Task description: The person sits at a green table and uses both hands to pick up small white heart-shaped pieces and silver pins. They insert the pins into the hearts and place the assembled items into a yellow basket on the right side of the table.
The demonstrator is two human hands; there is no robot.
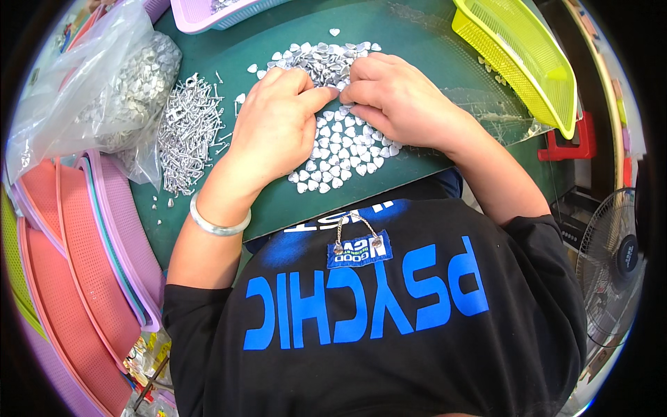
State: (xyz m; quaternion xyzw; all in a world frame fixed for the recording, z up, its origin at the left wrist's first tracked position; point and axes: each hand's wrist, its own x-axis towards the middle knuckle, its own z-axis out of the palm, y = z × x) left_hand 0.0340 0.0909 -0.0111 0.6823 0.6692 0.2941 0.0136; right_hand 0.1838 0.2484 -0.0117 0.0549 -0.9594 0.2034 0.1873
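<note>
On the green tabletop, small silver heart-shaped pieces form a heap (323, 61). Nearer to me, many of the same hearts (340, 149) lie spread in a single layer. My left hand (274, 125) rests at the left side of the hearts, its fingers curled in and its thumb pointing toward the right hand. My right hand (399, 101) is at the heap's right side with bent fingers pressed down among the hearts. The fingertips of both hands nearly meet between heap and layer. Whatever they pinch is too small or hidden to make out.
A pile of small silver metal hooks or clasps (189, 132) lies left of my left hand. Beside it sits a clear plastic bag (132, 83) of silver pieces. Stacked pink baskets (76, 278) stand at left, a yellow-green basket (521, 62) far right, a fan (608, 267) at right.
</note>
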